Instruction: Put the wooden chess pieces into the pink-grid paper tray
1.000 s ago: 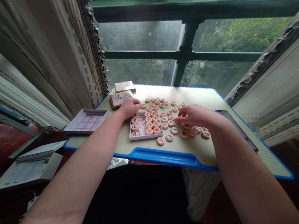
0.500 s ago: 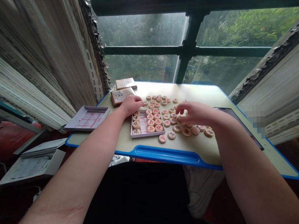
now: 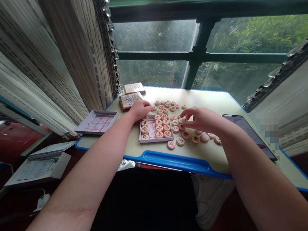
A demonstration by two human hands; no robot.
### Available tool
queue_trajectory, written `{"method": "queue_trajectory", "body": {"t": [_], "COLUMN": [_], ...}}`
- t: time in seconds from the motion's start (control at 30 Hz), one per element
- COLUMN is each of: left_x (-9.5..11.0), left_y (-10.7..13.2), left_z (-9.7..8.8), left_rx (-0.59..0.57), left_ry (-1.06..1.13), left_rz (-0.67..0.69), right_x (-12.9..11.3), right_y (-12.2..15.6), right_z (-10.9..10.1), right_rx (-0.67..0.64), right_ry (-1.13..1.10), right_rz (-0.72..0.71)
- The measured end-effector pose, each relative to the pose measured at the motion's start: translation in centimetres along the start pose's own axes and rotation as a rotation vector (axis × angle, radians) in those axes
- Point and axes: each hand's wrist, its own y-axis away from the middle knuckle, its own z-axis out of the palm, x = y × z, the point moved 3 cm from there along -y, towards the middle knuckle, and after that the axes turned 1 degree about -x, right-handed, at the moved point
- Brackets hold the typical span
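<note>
Sitting at the 11 o'clock corner of the shallow box tray (image 3: 156, 140), the left hand (image 3: 141, 109) has its fingers bent downward and close together; whether they grip anything cannot be told. A loose xiangqi piece (image 3: 154, 109) lies just beside its fingertips, at 3 o'clock. Inside the tray, red-marked pieces (image 3: 159, 128) fill two columns on the 3 o'clock side, and black-marked pieces (image 3: 144, 130) form one column along the 9 o'clock side.

Roughly at the tray's 3 o'clock, the right hand (image 3: 198, 118) hovers above scattered pieces (image 3: 196, 139), thumb and forefinger parted; a piece shows at their tips, though whether it is pinched cannot be told. Other loose pieces spread from its 9 o'clock round to 6. A dark-screened tablet (image 3: 249, 135) lies at its 4 o'clock.
</note>
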Motion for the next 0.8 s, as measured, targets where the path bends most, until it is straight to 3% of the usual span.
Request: {"method": "queue_trajectory", "body": {"t": [0.33, 0.47, 0.57, 0.67, 0.8], "left_x": [0.2, 0.0, 0.1, 0.2, 0.2], "left_y": [0.1, -0.2, -0.4, -0.4, -0.3], "left_z": [-0.1, 0.0, 0.1, 0.1, 0.0], "left_rx": [-0.023, -0.020, -0.023, -0.029, -0.037], "left_ry": [0.012, -0.007, 0.010, 0.042, 0.056], "left_rz": [-0.036, 0.005, 0.020, 0.013, 0.004], "right_x": [-2.5, -6.2, -9.3, -10.8, -10.8], "right_y": [0.4, 1.6, 2.5, 2.7, 2.2], "right_z": [0.5, 2.0, 3.6, 4.7, 5.4], "right_rx": [0.192, 0.378, 0.411, 0.439, 0.478], "right_ry": [-0.198, -0.194, -0.130, -0.044, 0.056], "right_rz": [-0.286, -0.579, -0.755, -0.813, -0.804]}}
